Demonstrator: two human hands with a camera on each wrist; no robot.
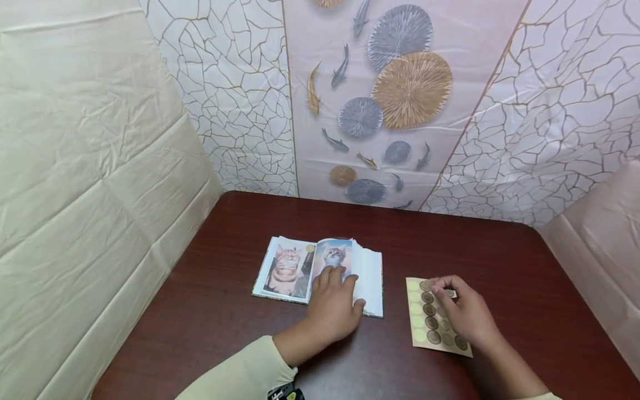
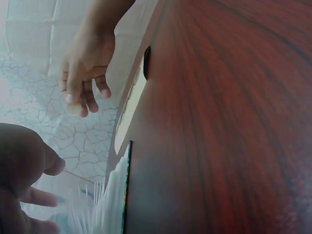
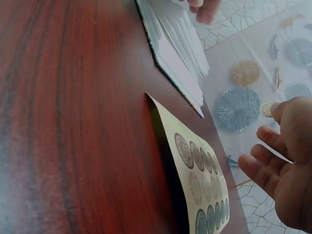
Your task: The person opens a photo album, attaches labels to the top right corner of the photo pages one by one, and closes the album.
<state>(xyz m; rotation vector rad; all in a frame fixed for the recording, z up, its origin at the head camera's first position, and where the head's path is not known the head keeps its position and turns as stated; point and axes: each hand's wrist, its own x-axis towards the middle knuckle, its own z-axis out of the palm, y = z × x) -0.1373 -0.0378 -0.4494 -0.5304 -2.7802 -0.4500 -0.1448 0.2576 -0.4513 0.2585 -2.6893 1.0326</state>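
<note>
A small photo album (image 1: 371, 280) lies open on the table, with an orange cat photo (image 1: 286, 269) on the left page and a grey kitten photo (image 1: 335, 253) on the right. One round gold sticker (image 1: 310, 248) is at the top right corner of the orange cat photo. My left hand (image 1: 332, 305) rests over the lower part of the right page, fingers spread, covering some of the kitten. Above the sticker sheet (image 1: 420, 325), my right hand (image 1: 470, 314) pinches a round gold sticker (image 3: 266, 109) between thumb and finger.
The dark red wooden table (image 1: 240, 333) carries both things, the sheet lying right of the album. Rows of gold and brown round stickers (image 3: 184, 150) are on the sheet. Patterned cloth (image 1: 250, 111) hangs behind the table, and beige cloth (image 1: 100, 194) along the left.
</note>
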